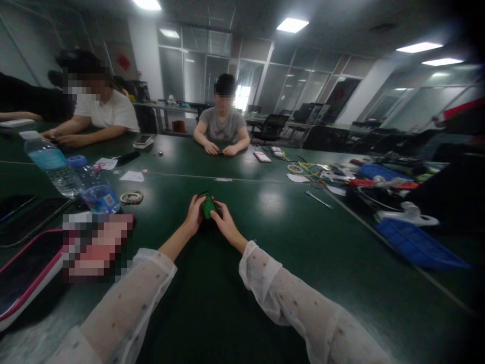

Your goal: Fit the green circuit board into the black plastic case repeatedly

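Green-faced device (pixel 207 205) is being held over the dark table (pixel 295 247), right of the blue-capped bottle (pixel 94 185), its long axis running fore-and-aft, far end leaning slightly left. Left hand (pixel 194 214) and right hand (pixel 225 220) are clamping its opposite sides, neither being nearer.

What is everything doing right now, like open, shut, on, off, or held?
Green piece: held, green face showing
Left grip: closed on the piece's left side
Right grip: closed on its right side
White-capped bottle: cap on
Blue-capped bottle: cap on
Pink-edged device: screen dark
Silver tool: lying flat
Ceiling lights: lit
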`<state>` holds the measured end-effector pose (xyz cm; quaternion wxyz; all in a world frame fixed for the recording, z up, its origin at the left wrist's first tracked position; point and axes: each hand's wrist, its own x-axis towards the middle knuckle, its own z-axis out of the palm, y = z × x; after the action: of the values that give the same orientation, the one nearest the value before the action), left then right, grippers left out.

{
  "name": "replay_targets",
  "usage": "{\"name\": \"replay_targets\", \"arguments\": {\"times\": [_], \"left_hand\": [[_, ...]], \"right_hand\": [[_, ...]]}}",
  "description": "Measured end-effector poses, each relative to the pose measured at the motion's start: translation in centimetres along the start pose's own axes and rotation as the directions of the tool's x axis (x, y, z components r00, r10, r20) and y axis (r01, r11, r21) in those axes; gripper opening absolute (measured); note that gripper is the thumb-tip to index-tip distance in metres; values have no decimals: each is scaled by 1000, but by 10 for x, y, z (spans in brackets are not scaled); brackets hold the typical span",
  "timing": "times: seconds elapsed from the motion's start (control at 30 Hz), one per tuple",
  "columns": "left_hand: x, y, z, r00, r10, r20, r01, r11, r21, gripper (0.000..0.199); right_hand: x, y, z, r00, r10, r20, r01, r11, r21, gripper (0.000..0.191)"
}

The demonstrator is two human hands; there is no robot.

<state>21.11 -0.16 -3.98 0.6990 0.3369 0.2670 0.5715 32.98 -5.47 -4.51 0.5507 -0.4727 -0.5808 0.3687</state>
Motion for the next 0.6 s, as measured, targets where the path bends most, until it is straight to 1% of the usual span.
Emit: {"name": "replay_targets", "arguments": {"times": [0.1, 0.17, 0.27, 0.33, 0.4, 0.5, 0.6], "left_hand": [[0, 2, 1, 999, -41, 17, 42, 997, -61, 29], [1, 2, 2, 998, -69, 7, 70, 995, -75, 27], [4, 1, 1, 993, -114, -15, 113, 990, -81, 23], [6, -1, -1, 989, -151, 1, 151, 985, -80, 21], [8, -1, -2, 984, -177, 29, 179, 981, -70, 20], [8, -1, -3, 984, -173, 50, 175, 983, -45, 20], [4, -2, -2, 990, -128, 60, 129, 991, -18, 25]], "right_hand": [[0, 4, 1, 999, -11, -40, 10, 1000, -29, 44], [-1, 4, 2, 997, -23, -73, 18, 998, -63, 45], [-3, 1, 1, 988, -85, -131, 67, 988, -137, 46], [-4, -1, 0, 977, -116, -180, 83, 980, -179, 47], [-4, -2, -1, 967, -111, -231, 64, 977, -202, 47], [-3, -2, -2, 959, -84, -271, 22, 975, -222, 47], [-4, -3, -1, 960, -91, -265, 27, 971, -237, 47]]}}
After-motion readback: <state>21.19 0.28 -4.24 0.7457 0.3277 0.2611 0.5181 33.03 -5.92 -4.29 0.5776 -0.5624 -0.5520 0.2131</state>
